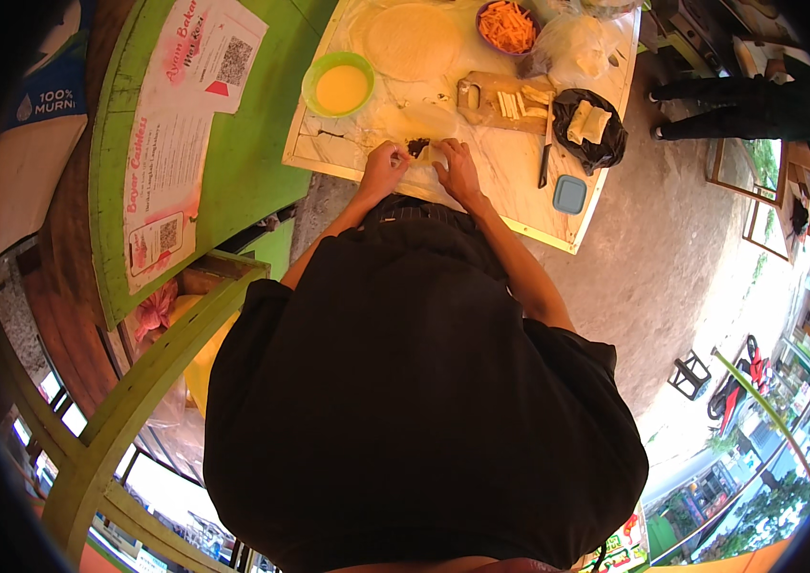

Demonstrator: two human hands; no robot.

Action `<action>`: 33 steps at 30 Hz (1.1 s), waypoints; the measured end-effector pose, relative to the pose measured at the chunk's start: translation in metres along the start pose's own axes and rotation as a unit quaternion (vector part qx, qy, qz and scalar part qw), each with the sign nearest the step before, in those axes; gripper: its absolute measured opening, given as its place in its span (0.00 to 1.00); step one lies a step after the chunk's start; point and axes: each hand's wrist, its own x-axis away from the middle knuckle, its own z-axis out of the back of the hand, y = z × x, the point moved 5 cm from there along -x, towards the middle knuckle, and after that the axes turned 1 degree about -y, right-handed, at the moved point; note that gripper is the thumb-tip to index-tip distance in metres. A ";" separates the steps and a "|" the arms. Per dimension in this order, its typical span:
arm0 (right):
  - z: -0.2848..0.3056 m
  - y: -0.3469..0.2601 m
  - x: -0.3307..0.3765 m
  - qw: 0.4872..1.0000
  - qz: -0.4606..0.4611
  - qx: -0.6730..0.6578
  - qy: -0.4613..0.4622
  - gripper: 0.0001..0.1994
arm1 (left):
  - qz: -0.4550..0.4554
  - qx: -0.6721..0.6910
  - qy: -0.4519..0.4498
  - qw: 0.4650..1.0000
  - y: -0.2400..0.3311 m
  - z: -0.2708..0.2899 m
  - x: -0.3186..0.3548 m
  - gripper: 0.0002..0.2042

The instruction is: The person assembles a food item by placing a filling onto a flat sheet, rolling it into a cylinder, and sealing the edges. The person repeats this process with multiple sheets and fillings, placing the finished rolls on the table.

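Note:
At the near edge of the marble-patterned table, a thin pale wrapper sheet (426,121) lies with a small heap of dark filling (417,146) on its near part. My left hand (385,170) is closed, its fingertips pinching the sheet's edge left of the filling. On the other side my right hand (458,172) has bent fingers closed at the sheet's edge. The fingertips are small here, and the sheet's near edge is partly hidden by them. Beyond lies a round stack of wrapper sheets (412,42). A green bowl of yellow liquid (340,88) stands to the left.
Right of my hands are a wooden cutting board (470,98) with pale sticks, a knife (545,158), a black plastic bag (612,145) with pale folded pieces, and a grey-blue box (569,194). An orange-shred bowl (507,27) stands farther back. A person (758,100) stands at right.

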 end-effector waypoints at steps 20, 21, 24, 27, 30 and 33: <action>-0.003 0.003 0.000 0.999 0.010 0.039 -0.022 0.19 | -0.087 -0.191 0.025 0.977 0.033 -0.009 -0.003 0.30; -0.003 0.002 0.000 0.999 0.008 0.039 -0.024 0.19 | -0.077 -0.193 0.048 0.977 0.027 -0.008 -0.003 0.30; -0.003 -0.001 0.000 0.999 0.012 0.033 -0.019 0.19 | -0.008 -0.168 0.088 0.982 -0.001 -0.006 -0.005 0.29; -0.003 -0.001 0.000 0.999 0.017 0.036 -0.017 0.19 | 0.100 -0.084 0.077 0.988 -0.027 0.001 -0.004 0.23; -0.003 -0.001 0.000 0.999 0.017 0.045 -0.022 0.19 | 0.118 -0.036 0.072 0.990 -0.030 0.002 -0.005 0.18; -0.006 -0.003 0.000 0.997 0.008 0.073 -0.031 0.20 | 0.052 -0.056 0.060 0.995 -0.016 0.000 -0.008 0.14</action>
